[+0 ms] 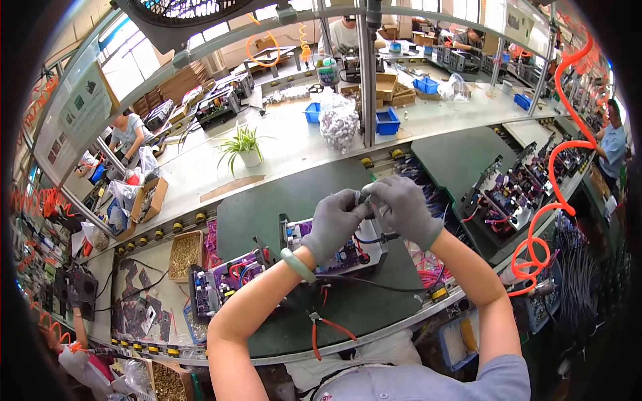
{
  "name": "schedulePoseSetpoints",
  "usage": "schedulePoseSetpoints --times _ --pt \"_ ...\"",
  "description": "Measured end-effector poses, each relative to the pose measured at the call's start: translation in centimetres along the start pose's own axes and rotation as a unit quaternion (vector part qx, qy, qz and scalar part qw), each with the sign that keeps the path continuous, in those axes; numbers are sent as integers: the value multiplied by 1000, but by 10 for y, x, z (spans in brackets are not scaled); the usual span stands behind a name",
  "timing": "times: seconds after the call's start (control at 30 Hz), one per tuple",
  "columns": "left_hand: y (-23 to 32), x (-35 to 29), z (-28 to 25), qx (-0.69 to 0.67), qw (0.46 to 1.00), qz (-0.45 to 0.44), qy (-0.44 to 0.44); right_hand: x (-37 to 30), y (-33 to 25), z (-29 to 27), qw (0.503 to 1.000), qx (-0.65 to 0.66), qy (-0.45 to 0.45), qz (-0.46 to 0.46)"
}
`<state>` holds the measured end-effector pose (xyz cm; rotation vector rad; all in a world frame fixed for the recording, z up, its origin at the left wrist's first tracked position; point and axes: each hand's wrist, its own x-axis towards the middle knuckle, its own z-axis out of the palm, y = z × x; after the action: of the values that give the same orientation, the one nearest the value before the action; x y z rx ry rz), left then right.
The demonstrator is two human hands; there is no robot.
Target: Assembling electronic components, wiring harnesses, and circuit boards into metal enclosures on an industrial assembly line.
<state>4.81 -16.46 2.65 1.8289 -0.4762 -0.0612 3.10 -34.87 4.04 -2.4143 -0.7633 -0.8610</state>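
My left hand (334,224) and my right hand (409,208), both in grey gloves, meet over the green work board (321,184). Their fingertips pinch together around something small that I cannot make out. Below them lies an open metal chassis (379,255) holding a purple circuit board, partly covered by my left hand and wrist. A second purple-board unit (215,286) sits to the left, beside my left forearm. Red-handled pliers (315,329) lie near the front edge of the board. A black cable (374,281) runs across between my forearms.
An orange coiled air hose (533,250) hangs at the right, near several open circuit-board units (511,190). Small parts fill a tray (171,260) on the left. Behind stand a potted plant (250,158), a bag of parts (339,127) and a metal post (368,87). Other people work around.
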Motion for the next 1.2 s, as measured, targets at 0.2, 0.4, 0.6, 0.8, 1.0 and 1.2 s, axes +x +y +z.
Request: schedulePoseSetpoints --times 0.2,0.4,0.6,0.8,1.0,1.2 --pt "11 6 -9 513 846 -1 -145 -28 5 43 994 64 -34 79" --pt "19 24 3 574 790 -67 -206 -35 15 47 944 119 -155 265" --pt "-2 9 -4 536 832 -31 -141 -32 9 41 935 163 -161 273" --pt "-1 12 -3 543 823 -28 -166 -39 16 49 946 176 -122 242" --pt "-7 12 4 541 831 -27 -130 -37 12 46 952 161 -110 234" --pt "-21 10 6 539 830 95 -106 -33 4 45 952 147 -119 242"
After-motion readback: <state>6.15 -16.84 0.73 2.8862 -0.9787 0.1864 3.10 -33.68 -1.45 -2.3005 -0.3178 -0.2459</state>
